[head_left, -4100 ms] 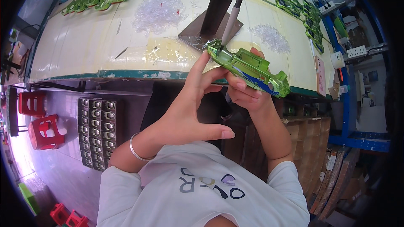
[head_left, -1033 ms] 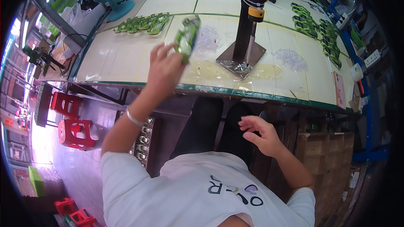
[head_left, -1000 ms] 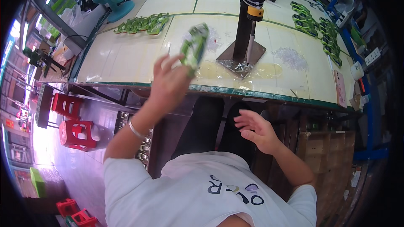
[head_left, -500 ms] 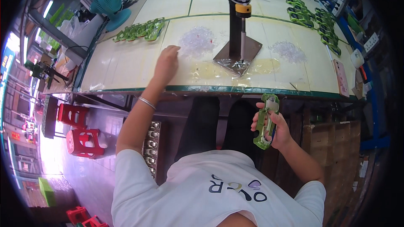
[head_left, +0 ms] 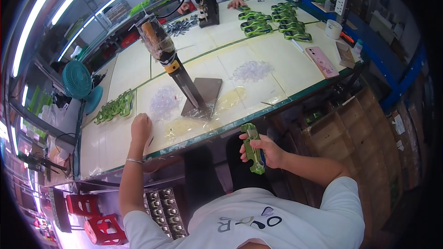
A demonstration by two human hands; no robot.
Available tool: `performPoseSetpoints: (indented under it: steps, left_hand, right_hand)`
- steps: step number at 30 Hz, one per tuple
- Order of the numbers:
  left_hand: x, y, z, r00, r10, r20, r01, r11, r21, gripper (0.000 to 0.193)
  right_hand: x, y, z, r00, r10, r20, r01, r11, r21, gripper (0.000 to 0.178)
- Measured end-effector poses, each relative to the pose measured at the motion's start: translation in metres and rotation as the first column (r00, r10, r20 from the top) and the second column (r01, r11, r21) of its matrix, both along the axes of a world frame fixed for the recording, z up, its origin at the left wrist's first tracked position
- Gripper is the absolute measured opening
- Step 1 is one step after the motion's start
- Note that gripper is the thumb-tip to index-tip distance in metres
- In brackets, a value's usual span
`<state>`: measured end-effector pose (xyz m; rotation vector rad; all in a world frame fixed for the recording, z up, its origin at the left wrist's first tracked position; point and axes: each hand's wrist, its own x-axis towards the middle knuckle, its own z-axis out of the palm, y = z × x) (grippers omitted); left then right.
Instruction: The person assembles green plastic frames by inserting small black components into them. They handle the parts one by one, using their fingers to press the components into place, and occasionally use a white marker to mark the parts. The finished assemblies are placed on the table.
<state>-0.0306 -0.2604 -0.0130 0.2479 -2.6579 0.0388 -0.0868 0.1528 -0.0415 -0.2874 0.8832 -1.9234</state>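
My right hand (head_left: 266, 151) is closed around a green toy car body shell (head_left: 253, 150) in front of the table's near edge, above my lap. The shell is held lengthwise. At the table, my left hand (head_left: 141, 128) rests with its fingers curled together, just left of a pile of small clear plastic pieces (head_left: 165, 103). Whatever those fingers hold, if anything, is hidden. An electric screwdriver (head_left: 171, 67) with a yellow collar hangs tip down over a brown base plate (head_left: 205, 94). Farther left lies a row of green car shells (head_left: 115, 107).
A second clear-piece pile (head_left: 253, 71) lies right of the base plate. More green car shells (head_left: 256, 24), a pink phone (head_left: 321, 62) and a white tape roll (head_left: 333, 29) occupy the right side. A teal fan (head_left: 77, 80) stands at left. Across the table, a co-worker's hand (head_left: 237, 2) touches the shells.
The view has swung to the right and up, bringing the co-worker into sight. My left fingers have curled in beside the clear pieces. My right hand still holds the green shell, turned slightly.
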Motion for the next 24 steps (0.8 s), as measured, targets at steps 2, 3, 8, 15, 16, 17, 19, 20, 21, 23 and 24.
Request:
performPoseSetpoints:
  steps: [2, 3, 8, 15, 16, 17, 19, 20, 21, 23, 24]
  left_hand:
    - [0.003, 0.001, 0.002, 0.993, 0.101, -0.053, -0.091, 0.981, 0.170, 0.010]
    - [0.005, 0.002, 0.000, 0.991, 0.117, -0.064, -0.102, 0.973, 0.208, 0.009]
    - [0.012, 0.017, 0.000, 0.938, 0.191, -0.288, -0.009, 0.847, 0.532, 0.007]
    - [0.021, 0.063, 0.009, 0.940, 0.225, -0.258, 0.112, 0.509, 0.854, 0.011]
    - [0.024, 0.074, 0.008, 0.935, 0.212, -0.283, 0.144, 0.503, 0.852, 0.010]
    - [0.029, 0.086, 0.010, 0.931, 0.203, -0.304, 0.167, 0.502, 0.848, 0.010]
    - [0.036, 0.116, 0.016, 0.934, 0.159, -0.319, 0.239, 0.383, 0.892, 0.010]
    - [0.040, 0.132, 0.018, 0.937, 0.141, -0.319, 0.263, 0.314, 0.912, 0.010]
    - [0.039, 0.148, 0.022, 0.941, 0.135, -0.310, 0.266, 0.270, 0.926, 0.011]
    - [0.045, 0.176, 0.029, 0.951, 0.159, -0.264, 0.236, 0.177, 0.956, 0.012]
    - [0.043, 0.185, 0.030, 0.948, 0.141, -0.286, 0.269, 0.129, 0.954, 0.012]
  right_hand:
    - [0.001, 0.000, 0.001, 1.000, 0.009, -0.002, -0.009, 1.000, 0.000, 0.043]
    - [0.003, 0.000, 0.001, 1.000, 0.010, 0.005, -0.010, 1.000, 0.001, 0.043]
    - [0.004, 0.000, -0.003, 0.999, 0.035, 0.041, -0.035, 0.999, 0.010, 0.042]
    - [-0.003, 0.001, -0.004, 0.978, 0.097, 0.186, -0.091, 0.995, -0.044, 0.042]
    - [-0.003, 0.001, 0.001, 0.974, 0.101, 0.201, -0.094, 0.995, -0.046, 0.042]
    - [-0.003, 0.001, 0.004, 0.969, 0.111, 0.221, -0.102, 0.993, -0.053, 0.042]
    - [-0.006, 0.003, 0.006, 0.972, 0.138, 0.192, -0.125, 0.989, -0.075, 0.042]
    - [-0.007, 0.004, 0.006, 0.971, 0.149, 0.187, -0.135, 0.987, -0.082, 0.042]
    - [-0.009, 0.005, 0.009, 0.988, 0.115, 0.106, -0.109, 0.992, -0.056, 0.045]
    - [-0.009, 0.006, 0.012, 0.996, 0.084, -0.032, -0.084, 0.996, 0.003, 0.052]
    - [-0.011, 0.005, 0.018, 0.996, 0.051, -0.075, -0.047, 0.997, 0.064, 0.058]
